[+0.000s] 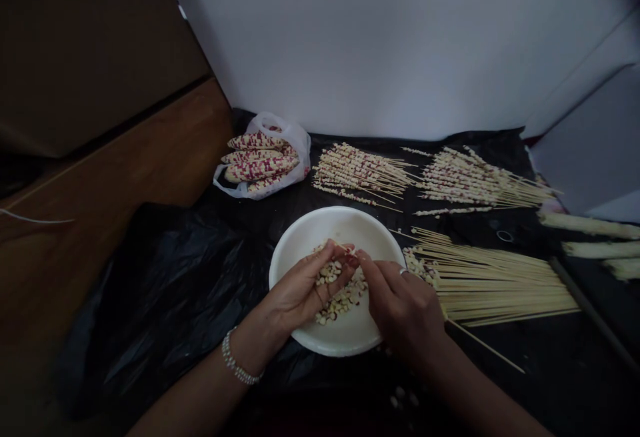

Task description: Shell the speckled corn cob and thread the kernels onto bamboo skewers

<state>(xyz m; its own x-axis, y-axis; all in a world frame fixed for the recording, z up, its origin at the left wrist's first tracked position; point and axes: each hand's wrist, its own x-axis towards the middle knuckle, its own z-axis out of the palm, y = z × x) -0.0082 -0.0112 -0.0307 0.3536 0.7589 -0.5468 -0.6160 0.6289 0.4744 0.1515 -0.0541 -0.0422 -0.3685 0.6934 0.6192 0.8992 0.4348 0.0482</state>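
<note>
Over a white bowl (337,347) with loose corn kernels (333,311) in it, both hands meet. My left hand (307,287), a beaded bracelet at its wrist, has kernels in its palm and its thumb and fingertips closed near the tip of a thin stick. My right hand (403,297), with a ring on one finger, is closed round a wooden skewer (487,347) that sticks out to the lower right. Its index finger and thumb touch the left fingertips, where a small reddish kernel shows.
Corn cobs (260,167) lie in a plastic bag (300,140) at the back. Two piles of kernel-threaded skewers (357,170) lie behind the bowl. Bare skewers (505,283) and pale stalks (595,225) are at right, on black plastic sheeting (185,290). A white wall stands behind.
</note>
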